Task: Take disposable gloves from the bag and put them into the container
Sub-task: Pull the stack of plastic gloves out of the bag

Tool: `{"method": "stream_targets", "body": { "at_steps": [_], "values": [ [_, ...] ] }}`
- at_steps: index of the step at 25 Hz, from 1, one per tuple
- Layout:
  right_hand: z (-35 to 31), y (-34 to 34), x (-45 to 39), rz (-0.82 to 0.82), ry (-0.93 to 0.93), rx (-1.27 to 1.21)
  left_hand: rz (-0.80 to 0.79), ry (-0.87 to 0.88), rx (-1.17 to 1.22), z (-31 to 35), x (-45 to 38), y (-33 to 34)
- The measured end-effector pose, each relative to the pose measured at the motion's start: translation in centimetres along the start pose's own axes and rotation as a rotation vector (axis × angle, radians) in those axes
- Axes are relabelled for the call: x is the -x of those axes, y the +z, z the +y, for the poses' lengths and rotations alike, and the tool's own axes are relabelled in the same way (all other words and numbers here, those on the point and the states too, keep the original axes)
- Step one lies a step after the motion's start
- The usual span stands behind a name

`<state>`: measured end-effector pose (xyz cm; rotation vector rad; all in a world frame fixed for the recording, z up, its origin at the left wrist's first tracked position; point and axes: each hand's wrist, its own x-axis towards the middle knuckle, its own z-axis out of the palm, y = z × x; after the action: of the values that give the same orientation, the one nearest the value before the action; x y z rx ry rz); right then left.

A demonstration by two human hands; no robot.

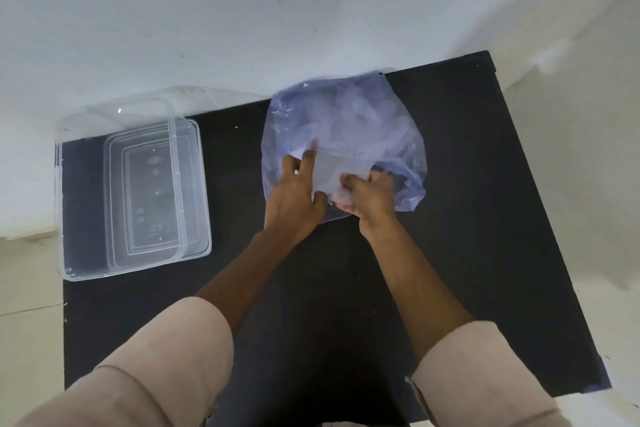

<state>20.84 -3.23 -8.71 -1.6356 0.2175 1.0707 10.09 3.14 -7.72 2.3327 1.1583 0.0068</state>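
Observation:
A thin bluish plastic bag [346, 121] lies on the black table, its mouth toward me, with crumpled clear gloves [349, 149] showing through it. My left hand [298, 194] presses on the bag's near left edge, fingers spread over the film. My right hand [370, 198] is closed on a bunch of clear glove plastic at the bag's mouth. A clear rectangular container [83, 204] stands at the table's left end; nothing shows inside it.
A clear lid [194, 191] lies partly under and beside the container on its right. The black table [485, 218] stands against a white wall [242, 10]. Pale floor tiles lie beyond both side edges.

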Motion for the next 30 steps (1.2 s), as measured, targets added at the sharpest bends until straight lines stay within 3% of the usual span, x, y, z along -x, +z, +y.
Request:
{"method": "stream_targets", "body": {
  "at_steps": [5, 9, 12, 15, 17, 20, 22, 26, 30],
  "values": [
    [2.4, -5.9, 3.3, -0.141, 0.001, 0.149, 0.024, 0.033, 0.035, -1.2, 0.3, -0.2],
    [6.8, -9.6, 9.5, -0.178, 0.076, 0.171, -0.08, 0.01, 0.013, -2.6, 2.8, 0.7],
    [10.9, -9.6, 14.2, -0.194, 0.174, 0.165, -0.017, 0.098, -0.09, -3.6, 6.0, 0.8],
    [14.7, -8.4, 16.8, -0.164, 0.22, 0.192, 0.074, 0.151, 0.012, -5.8, 10.7, 0.0],
    [17.0, -7.4, 17.8, -0.145, 0.225, 0.195, 0.091, 0.086, 0.163, -8.7, 15.3, -0.1],
    [19.9, -5.8, 19.2, -0.144, 0.211, 0.229, 0.079, -0.16, 0.384, -13.0, 22.6, 0.1],
    [21.3, -5.0, 20.0, -0.109, 0.195, 0.234, 0.026, -0.265, 0.409, -14.6, 26.4, 0.8],
    [22.7, -4.4, 21.2, -0.022, 0.123, 0.426, -0.1, -0.287, 0.366, -15.7, 29.8, 2.1],
    [22.9, -4.6, 21.9, 0.015, 0.072, 0.616, -0.111, -0.242, 0.308, -15.0, 29.0, 2.3]
  ]
}}
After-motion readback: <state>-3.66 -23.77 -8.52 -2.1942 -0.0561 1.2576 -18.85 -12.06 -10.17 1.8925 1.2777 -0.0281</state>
